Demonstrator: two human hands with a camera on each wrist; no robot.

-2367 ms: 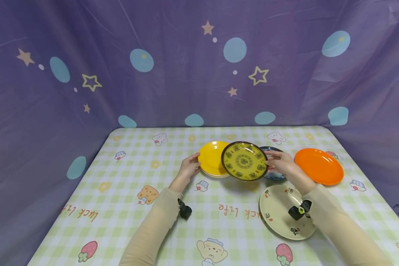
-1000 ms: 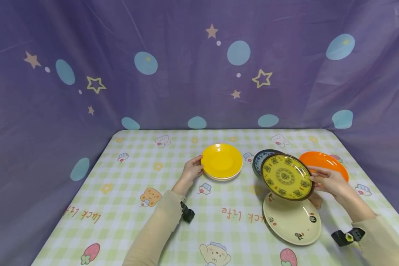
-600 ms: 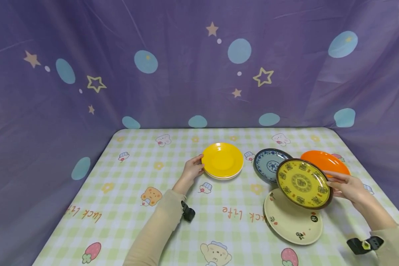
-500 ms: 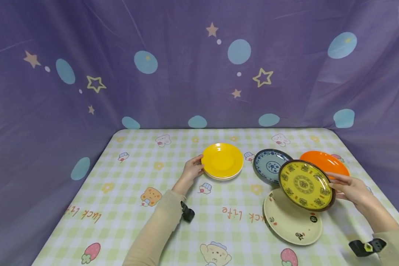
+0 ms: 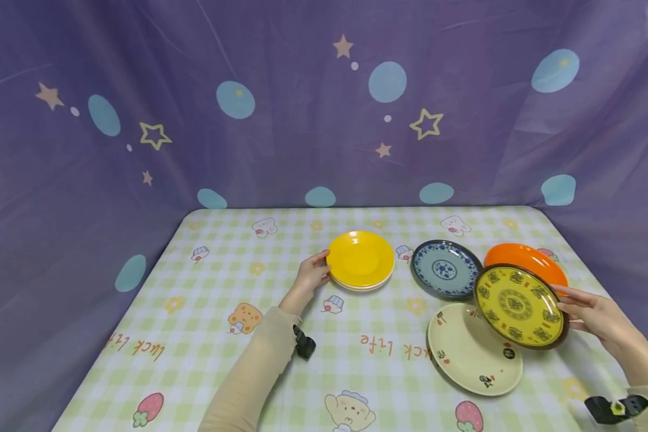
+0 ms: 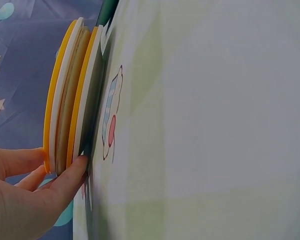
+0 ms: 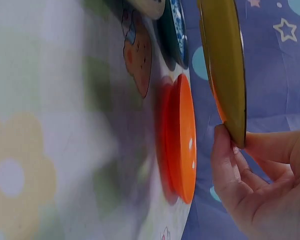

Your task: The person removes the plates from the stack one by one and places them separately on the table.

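Observation:
My left hand (image 5: 310,276) grips the left edge of a stack topped by a plain yellow plate (image 5: 360,259). In the left wrist view, the stacked plates (image 6: 70,100) show yellow, white and tan edges, with the thumb and fingers around them. On the right, my right hand (image 5: 596,315) pinches the rim of a yellow patterned plate (image 5: 515,304) with a dark brown edge. That plate is tilted and raised over the table, as the right wrist view shows, with the hand (image 7: 262,185) at its rim. It partly hides an orange plate (image 5: 529,259) and a cream plate (image 5: 472,360).
A blue floral plate (image 5: 445,270) with a dark rim lies between the yellow stack and the orange plate. A checked cloth with cartoon prints covers the table (image 5: 281,372). Behind and at the sides hangs a purple curtain (image 5: 291,150) with stars.
My right hand has carried the patterned plate rightward and nearer, away from the yellow stack, uncovering the blue plate and overlapping the orange and cream ones. The left hand keeps its grip on the stack.

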